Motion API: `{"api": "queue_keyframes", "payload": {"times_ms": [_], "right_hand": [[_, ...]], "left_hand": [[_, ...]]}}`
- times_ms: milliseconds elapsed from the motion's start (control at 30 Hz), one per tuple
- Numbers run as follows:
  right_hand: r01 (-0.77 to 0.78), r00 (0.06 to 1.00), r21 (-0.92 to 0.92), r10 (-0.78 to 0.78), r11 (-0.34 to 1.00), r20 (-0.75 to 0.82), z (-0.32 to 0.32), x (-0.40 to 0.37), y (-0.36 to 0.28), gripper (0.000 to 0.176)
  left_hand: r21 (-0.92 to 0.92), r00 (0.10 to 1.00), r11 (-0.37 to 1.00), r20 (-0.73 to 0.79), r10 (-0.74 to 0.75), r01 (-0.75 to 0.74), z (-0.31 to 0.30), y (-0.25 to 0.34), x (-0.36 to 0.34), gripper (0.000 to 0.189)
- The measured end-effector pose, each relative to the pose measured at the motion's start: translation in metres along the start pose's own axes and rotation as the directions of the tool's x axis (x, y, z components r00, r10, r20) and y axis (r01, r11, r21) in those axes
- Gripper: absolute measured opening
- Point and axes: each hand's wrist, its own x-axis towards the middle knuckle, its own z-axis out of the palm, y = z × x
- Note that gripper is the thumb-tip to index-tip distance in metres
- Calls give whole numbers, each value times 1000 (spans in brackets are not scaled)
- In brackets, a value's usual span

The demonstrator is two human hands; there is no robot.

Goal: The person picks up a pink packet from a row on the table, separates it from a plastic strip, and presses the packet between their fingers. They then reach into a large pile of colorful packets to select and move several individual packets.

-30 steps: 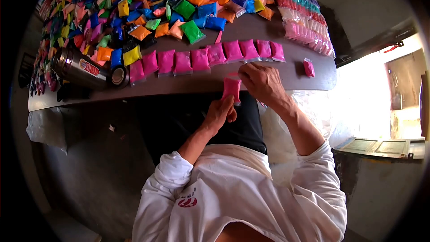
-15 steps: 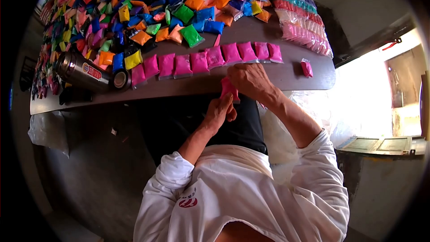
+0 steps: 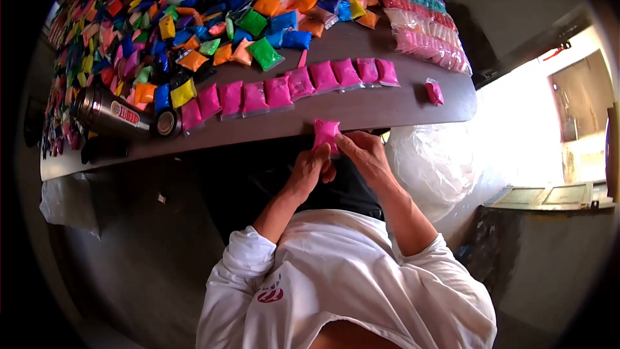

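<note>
A small pink packet [image 3: 326, 133] in clear film is held upright just off the table's front edge. My left hand [image 3: 312, 166] pinches its lower left part, with the fingers curled beneath. At its right side, my right hand [image 3: 363, 152] grips the edge between the thumb and the fingers. Beyond my hands, a row of pink packets [image 3: 254, 97] lies side by side along the table. One single pink packet [image 3: 434, 92] rests apart near the right end.
A large heap of packets in many colours [image 3: 194, 59] covers the table's back and left. Stacked rows of bagged packets [image 3: 431, 45] stand at the back right. A steel thermos [image 3: 116, 115] lies at the left front. A clear plastic bag [image 3: 429, 165] hangs below the table [image 3: 361, 106] at right.
My right hand has come down and back from the row to the right side of the held packet, which shows more fully now. The whole view has shifted slightly.
</note>
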Motion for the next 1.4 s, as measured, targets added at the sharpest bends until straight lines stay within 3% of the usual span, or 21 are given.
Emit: {"api": "queue_keyframes", "payload": {"times_ms": [33, 100, 300, 367, 400, 433, 533, 633, 700, 767, 800, 833, 867, 933, 967, 1000, 1033, 1100, 1300, 1400], "right_hand": [[-1, 1000, 9, 1, 1000, -16, 3, 0, 0, 35], [-124, 985, 396, 65, 910, 160, 5, 3, 3, 30], [12, 995, 583, -65, 813, 69, 13, 5, 15, 23], [-182, 967, 633, 20, 752, 254, 8, -4, 4, 24], [-172, 972, 630, 28, 758, 232, 12, -5, 8, 27], [-217, 962, 585, 72, 781, 262, 12, -8, 6, 29], [-161, 964, 532, 18, 831, 264, 2, -16, 6, 24], [-113, 981, 538, 7, 836, 195, -1, -22, 2, 23], [-146, 971, 517, 22, 844, 238, -12, -21, 3, 20], [122, 986, 428, -160, 895, 55, -14, -11, 19, 20], [133, 991, 399, -112, 907, -78, -22, -7, 9, 23], [216, 975, 427, -171, 878, -142, -36, 4, 9, 25], [346, 924, 356, -249, 868, -290, -49, 21, 21, 24], [419, 858, 124, -348, 899, -377, -85, 45, 20, 19], [253, 884, -128, -282, 959, -372, -106, 53, 16, 19], [288, 853, -188, -341, 939, -396, -116, 66, 16, 23], [165, 868, -351, -305, 922, -393, -127, 72, 8, 26], [149, 823, -494, -384, 857, -418, -132, 90, 2, 29], [23, 842, -505, -289, 863, -455, -133, 113, -17, 31], [95, 823, -504, -353, 858, -445, -139, 120, -9, 31]], "left_hand": [[18, 1000, 1000, 23, 21, -22, 1, 0, -1, 52], [7, 998, 1000, 67, 19, -20, 4, 2, -5, 51], [37, 996, 999, 86, -34, 31, 13, 10, -9, 53], [53, 993, 998, 113, -35, 29, 13, 10, -9, 53], [89, 994, 995, 90, -60, 52, 13, 10, -10, 53], [125, 994, 990, 69, -80, 71, 15, 9, -10, 53], [196, 994, 980, 89, -58, 40, 23, 6, -15, 51], [214, 984, 974, 146, -104, 71, 27, 9, -14, 50], [180, 981, 980, 156, -115, 86, 29, 7, -11, 50], [133, 980, 986, 159, -118, 97, 27, 4, -7, 50], [137, 980, 986, 163, -116, 94, 25, 1, -6, 50], [169, 975, 978, 162, -153, 125, 22, -4, -6, 50], [200, 969, 967, 158, -189, 156, 18, -9, -6, 50], [186, 972, 961, 74, -222, 205, 9, -22, -8, 49], [164, 967, 953, -9, -255, 253, 4, -29, -8, 49], [136, 965, 957, -78, -249, 257, -3, -35, -8, 48], [135, 966, 957, -79, -247, 256, -10, -39, -7, 48], [26, 930, 952, -221, -293, 306, -23, -46, -3, 46], [-80, 898, 948, -303, -318, 308, -36, -57, -7, 42], [-88, 891, 946, -318, -324, 312, -37, -59, -7, 41]]}}
